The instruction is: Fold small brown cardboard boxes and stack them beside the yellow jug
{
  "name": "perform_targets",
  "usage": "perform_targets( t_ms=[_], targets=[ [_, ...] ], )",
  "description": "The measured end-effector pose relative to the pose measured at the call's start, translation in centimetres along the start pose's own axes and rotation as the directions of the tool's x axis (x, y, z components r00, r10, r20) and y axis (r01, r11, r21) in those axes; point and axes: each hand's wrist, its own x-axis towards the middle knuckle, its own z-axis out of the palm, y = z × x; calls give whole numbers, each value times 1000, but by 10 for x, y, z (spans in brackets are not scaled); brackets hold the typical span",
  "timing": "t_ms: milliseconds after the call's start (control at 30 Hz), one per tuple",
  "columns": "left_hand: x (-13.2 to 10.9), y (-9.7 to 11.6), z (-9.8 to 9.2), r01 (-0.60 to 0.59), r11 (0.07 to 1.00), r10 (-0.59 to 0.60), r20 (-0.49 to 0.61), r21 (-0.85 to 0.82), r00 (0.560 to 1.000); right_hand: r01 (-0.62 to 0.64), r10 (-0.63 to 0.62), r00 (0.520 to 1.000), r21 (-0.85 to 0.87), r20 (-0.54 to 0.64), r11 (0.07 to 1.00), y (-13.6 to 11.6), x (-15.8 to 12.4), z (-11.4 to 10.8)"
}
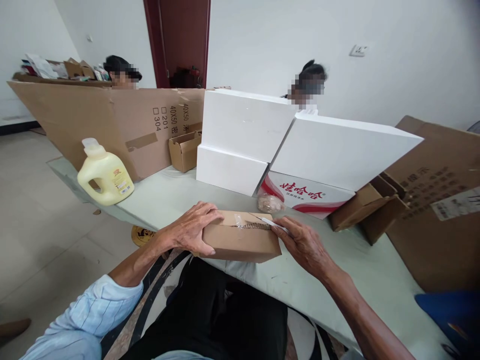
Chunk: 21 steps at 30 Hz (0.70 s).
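A small brown cardboard box point(240, 245) lies at the near edge of the table, in front of my lap. My left hand point(197, 227) grips its left end, fingers over the top and thumb on the near side. In my right hand point(302, 242) is a utility knife point(267, 221) with a pale handle, its thin blade pointing left over the box top. Clear tape point(239, 220) crosses the top seam near the middle. Right of the tape the seam gapes, and a corrugated cardboard edge shows there.
Behind the box stand stacked white boxes point(243, 125) and a crumpled clear plastic ball point(270, 203). A yellow detergent jug point(106, 175) is on the left, near a large cardboard sheet point(138, 130). Open cardboard boxes point(360, 205) sit on the right. Two people are partly visible beyond.
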Motion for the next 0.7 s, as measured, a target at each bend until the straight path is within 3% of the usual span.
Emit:
perform_targets(
  t_ms=[233,533,700],
  targets=[
    [3,12,-4,-41,998,41,-14,41,999,230,-213,973,-270,92,935,-23,7,-25],
    [1,15,-7,-33,999,34,-5,36,999,251,-179,966,-497,188,830,-42,19,-29],
    [-5,10,-5,-20,999,21,-10,39,1000,249,-197,968,-541,153,803,-32,9,-44]
  ],
)
